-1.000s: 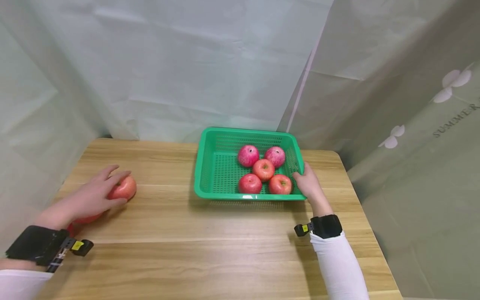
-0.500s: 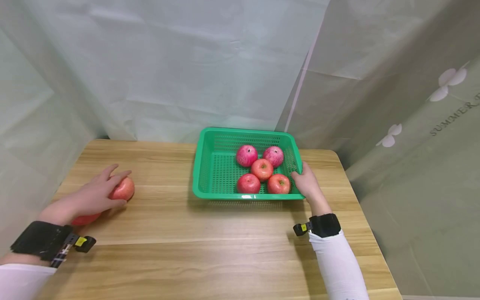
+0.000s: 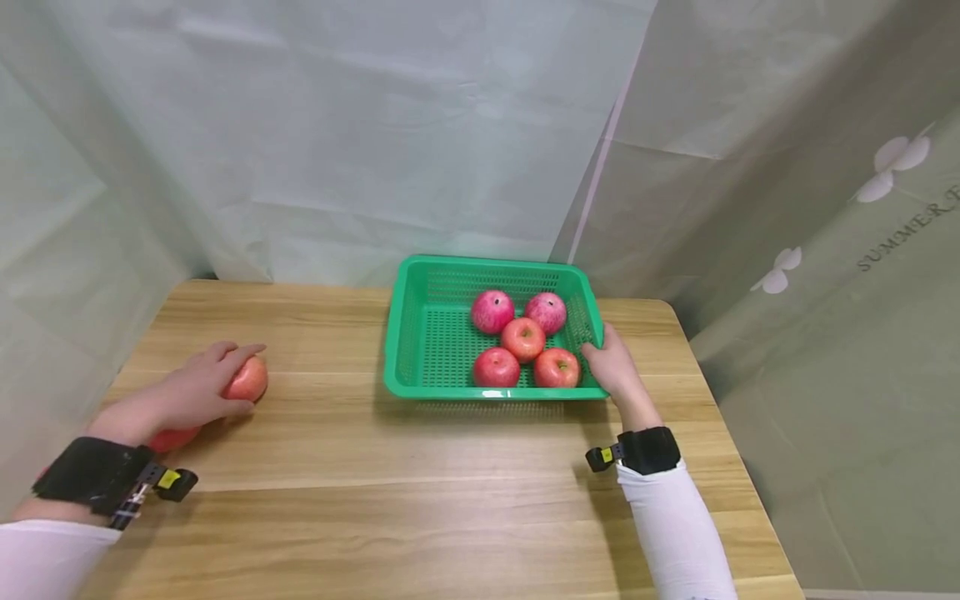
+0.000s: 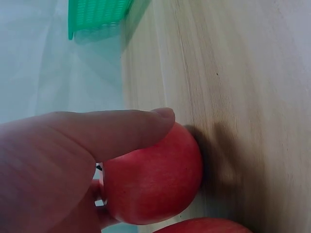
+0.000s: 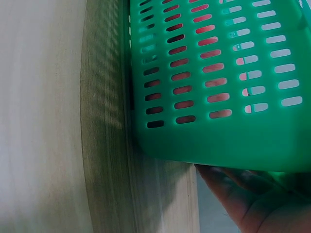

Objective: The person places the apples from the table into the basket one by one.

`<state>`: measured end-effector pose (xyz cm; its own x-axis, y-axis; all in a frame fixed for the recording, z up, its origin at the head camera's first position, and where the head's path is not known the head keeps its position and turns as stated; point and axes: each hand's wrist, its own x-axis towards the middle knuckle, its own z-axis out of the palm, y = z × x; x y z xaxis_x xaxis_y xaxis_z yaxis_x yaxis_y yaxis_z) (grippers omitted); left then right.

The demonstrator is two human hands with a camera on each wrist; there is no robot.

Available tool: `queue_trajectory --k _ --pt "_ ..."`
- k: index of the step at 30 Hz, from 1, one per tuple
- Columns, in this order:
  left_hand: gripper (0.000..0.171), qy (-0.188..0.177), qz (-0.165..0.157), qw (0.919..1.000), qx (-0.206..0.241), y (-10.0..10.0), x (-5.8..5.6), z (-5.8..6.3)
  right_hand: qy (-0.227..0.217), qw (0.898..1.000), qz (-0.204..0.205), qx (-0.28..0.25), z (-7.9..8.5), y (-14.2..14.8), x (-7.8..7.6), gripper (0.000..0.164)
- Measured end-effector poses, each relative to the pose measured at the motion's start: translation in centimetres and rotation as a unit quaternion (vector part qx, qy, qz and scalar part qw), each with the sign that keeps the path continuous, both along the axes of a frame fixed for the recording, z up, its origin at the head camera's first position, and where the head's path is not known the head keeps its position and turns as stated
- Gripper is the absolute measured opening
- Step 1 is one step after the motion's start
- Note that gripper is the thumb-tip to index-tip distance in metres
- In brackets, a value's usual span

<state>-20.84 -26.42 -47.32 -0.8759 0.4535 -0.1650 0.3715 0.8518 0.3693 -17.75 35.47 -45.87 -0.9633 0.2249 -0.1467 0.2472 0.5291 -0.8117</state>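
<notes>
At the table's left side, my left hand (image 3: pixel 197 388) lies over a red apple (image 3: pixel 251 380) and grips it between thumb and fingers. The left wrist view shows the thumb across this apple (image 4: pixel 158 182), which is close to the wood. A second apple (image 3: pixel 172 439) sits under the wrist, partly hidden by it. My right hand (image 3: pixel 617 367) holds the right end of a green plastic basket (image 3: pixel 450 393), thumb inside the rim. Underneath and outside, its fingers show in the right wrist view beside the slotted basket wall (image 5: pixel 218 141). Several apples (image 3: pixel 523 339) rest in the basket's right half.
The wooden table (image 3: pixel 420 508) has its back edge against a pale hanging sheet (image 3: pixel 360 142). Another sheet with printed flowers and letters (image 3: pixel 892 167) hangs along the right. A strap with a small camera sits on each wrist.
The left hand's fingers have come down and closed more around the apple, its wrist shifting slightly right. The right hand stays on the basket. The whole view has drifted a little.
</notes>
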Motion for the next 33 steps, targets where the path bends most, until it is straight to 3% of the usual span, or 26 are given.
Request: queue_trajectory --k 5,18,33 --pt "0.097 0.001 0.007 1.0000 0.007 0.2 -0.3 -0.2 -0.002 1.000 -0.003 -0.003 -0.1 0.0 0.1 0.058" --pt "0.086 0.008 0.027 0.9993 0.025 0.5 -0.6 -1.4 0.005 1.000 0.000 0.005 -0.2 0.0 0.0 0.058" --pt "0.081 0.031 0.038 0.9984 0.028 0.7 -0.4 -2.1 0.008 1.000 -0.004 -0.005 -0.2 0.0 -0.1 0.060"
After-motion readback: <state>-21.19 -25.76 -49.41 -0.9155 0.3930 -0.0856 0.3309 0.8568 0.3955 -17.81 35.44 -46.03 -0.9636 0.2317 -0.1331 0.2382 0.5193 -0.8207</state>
